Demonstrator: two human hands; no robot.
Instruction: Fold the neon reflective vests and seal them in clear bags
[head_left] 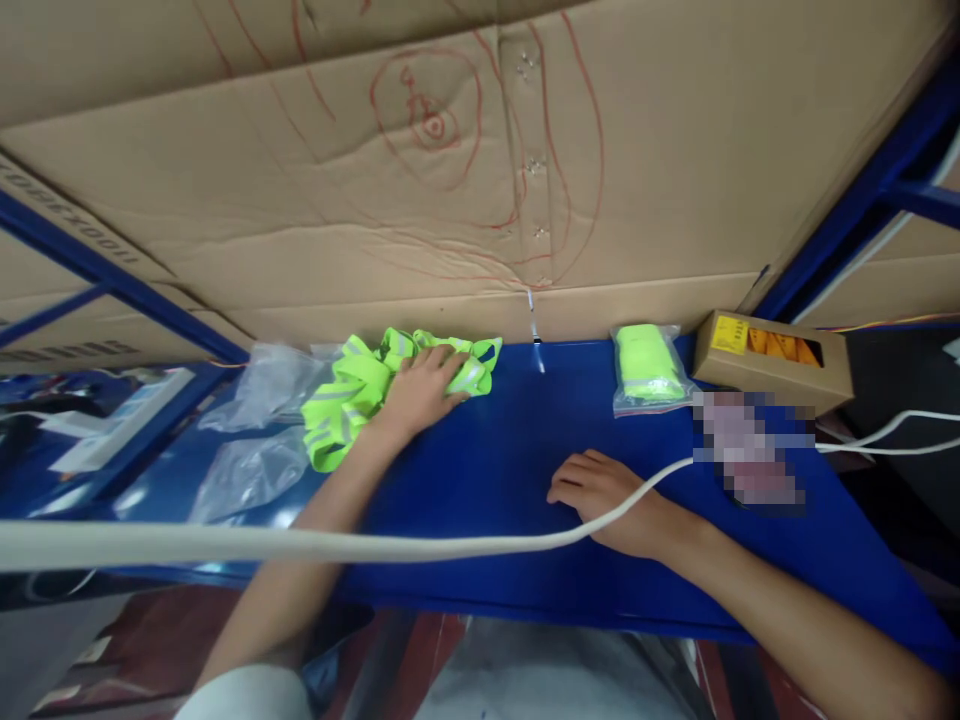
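Note:
My left hand (426, 388) lies on a heap of neon-yellow straps with grey reflective stripes (352, 385), its fingers over the right part of the heap. My right hand (600, 495) rests on the blue table (480, 470) with its fingers bent together; whether anything is under them is hidden. Farther back on the right, a folded neon-yellow piece sits in a clear zip bag (646, 365). Clear plastic bags (262, 385) lie left of the heap.
An open cardboard box (776, 360) with orange contents stands at the back right, behind a pixelated object (754, 450). A white cable (450, 547) crosses the view in front of my arms. Cardboard panels (300, 180) rise behind the table.

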